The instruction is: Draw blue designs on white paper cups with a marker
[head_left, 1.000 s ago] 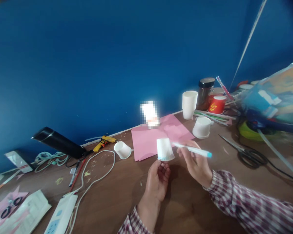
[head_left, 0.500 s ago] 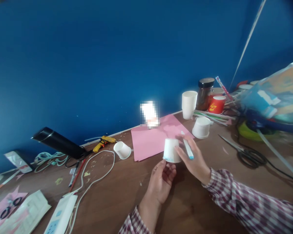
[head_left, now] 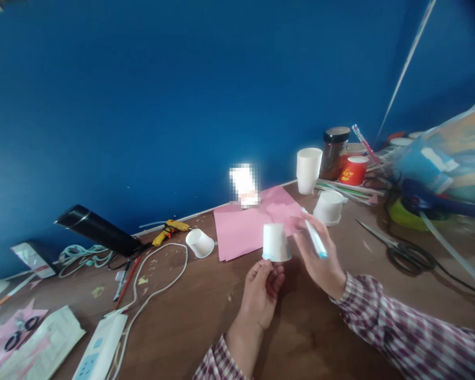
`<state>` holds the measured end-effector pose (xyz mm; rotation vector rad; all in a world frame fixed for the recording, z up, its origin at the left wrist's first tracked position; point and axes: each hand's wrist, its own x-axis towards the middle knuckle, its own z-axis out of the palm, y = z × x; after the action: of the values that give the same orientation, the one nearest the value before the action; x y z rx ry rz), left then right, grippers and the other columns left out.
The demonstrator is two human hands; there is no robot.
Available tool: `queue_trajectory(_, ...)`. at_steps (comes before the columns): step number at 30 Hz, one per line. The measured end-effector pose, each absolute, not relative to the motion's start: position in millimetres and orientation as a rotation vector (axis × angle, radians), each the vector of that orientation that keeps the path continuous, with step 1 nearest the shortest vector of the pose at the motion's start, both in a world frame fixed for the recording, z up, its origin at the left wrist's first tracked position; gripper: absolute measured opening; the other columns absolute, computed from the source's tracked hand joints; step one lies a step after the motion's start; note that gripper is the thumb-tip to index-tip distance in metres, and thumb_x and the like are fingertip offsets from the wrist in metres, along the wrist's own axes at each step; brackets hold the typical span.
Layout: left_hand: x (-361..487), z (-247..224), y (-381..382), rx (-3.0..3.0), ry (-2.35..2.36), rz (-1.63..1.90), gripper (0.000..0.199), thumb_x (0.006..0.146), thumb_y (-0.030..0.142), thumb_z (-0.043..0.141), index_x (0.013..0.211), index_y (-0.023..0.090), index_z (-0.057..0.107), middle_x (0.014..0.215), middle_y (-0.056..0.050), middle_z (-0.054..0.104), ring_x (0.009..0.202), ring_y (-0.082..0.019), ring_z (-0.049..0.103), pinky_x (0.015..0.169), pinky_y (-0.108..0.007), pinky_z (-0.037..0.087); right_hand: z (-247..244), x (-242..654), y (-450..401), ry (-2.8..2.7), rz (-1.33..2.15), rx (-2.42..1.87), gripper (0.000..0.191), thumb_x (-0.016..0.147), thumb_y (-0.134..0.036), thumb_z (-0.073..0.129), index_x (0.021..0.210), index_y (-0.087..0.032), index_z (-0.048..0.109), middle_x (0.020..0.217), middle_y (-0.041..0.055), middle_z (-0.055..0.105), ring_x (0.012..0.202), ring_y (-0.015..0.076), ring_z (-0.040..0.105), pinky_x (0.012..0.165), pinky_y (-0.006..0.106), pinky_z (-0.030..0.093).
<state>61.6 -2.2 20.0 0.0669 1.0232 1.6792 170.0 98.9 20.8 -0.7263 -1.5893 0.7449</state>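
Observation:
My left hand (head_left: 263, 293) pinches the rim of an upside-down white paper cup (head_left: 275, 243) from below. Blue marks show along the cup's lower edge. To the right of that cup, my right hand (head_left: 320, 253) holds a white marker with a blue end (head_left: 315, 238), resting between thumb and fingers; it does not touch the cup. Behind the cup lie pink paper sheets (head_left: 241, 227). Another white cup (head_left: 200, 244) leans on its side to the left. One more cup (head_left: 328, 207) sits upside down beyond my right hand.
Black-handled scissors (head_left: 409, 256) lie at the right. Behind stand stacked white cups (head_left: 309, 171), a dark jar (head_left: 335, 150) and a red cup (head_left: 353, 170). Leftward are a yellow glue gun (head_left: 170, 231), a black bottle (head_left: 97, 229), a power strip (head_left: 101, 348) and a looping white cable (head_left: 154, 285).
My right hand has drawn away from the cup to the right, with the marker still in it. The cup has shifted slightly left and stays in my left hand.

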Motion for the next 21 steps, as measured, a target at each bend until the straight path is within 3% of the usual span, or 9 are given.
queue_trajectory(5, 60.7, 17.1, -3.1, 0.067, 0.950, 1.724, 0.025, 0.066, 0.028, 0.081, 0.077, 0.014, 0.064, 0.074, -0.001, 0.067, 0.066, -0.007, 0.063, 0.064, -0.018, 0.053, 36.4, 179.0, 83.4, -1.778, 0.687, -0.605, 0.018, 0.094, -0.022, 0.047, 0.103, -0.019, 0.062, 0.082, 0.0054, 0.067, 0.073, 0.0175, 0.065, 0.066, 0.029, 0.054)
queue_trajectory(10, 61.8, 15.8, -3.2, 0.096, 0.936, 1.759, 0.023, 0.068, 0.027, 0.080, 0.075, 0.013, 0.063, 0.072, -0.001, 0.065, 0.068, -0.008, 0.062, 0.068, -0.019, 0.052, 40.5, 178.8, 70.8, -1.955, 0.568, -0.500, 0.008, 0.088, -0.017, 0.052, 0.085, -0.019, 0.059, 0.071, 0.0013, 0.064, 0.060, 0.0132, 0.062, 0.060, 0.023, 0.051)
queue_trajectory(21, 65.8, 22.5, -2.0, 0.095, 1.045, 1.741, 0.029, 0.062, 0.030, 0.083, 0.075, 0.013, 0.064, 0.076, -0.005, 0.068, 0.072, -0.013, 0.065, 0.072, -0.024, 0.052, 35.1, 176.5, 77.1, -2.026, 0.612, -0.582, 0.011, 0.094, -0.021, 0.045, 0.087, -0.021, 0.054, 0.074, 0.0015, 0.062, 0.063, 0.0141, 0.061, 0.060, 0.024, 0.048)
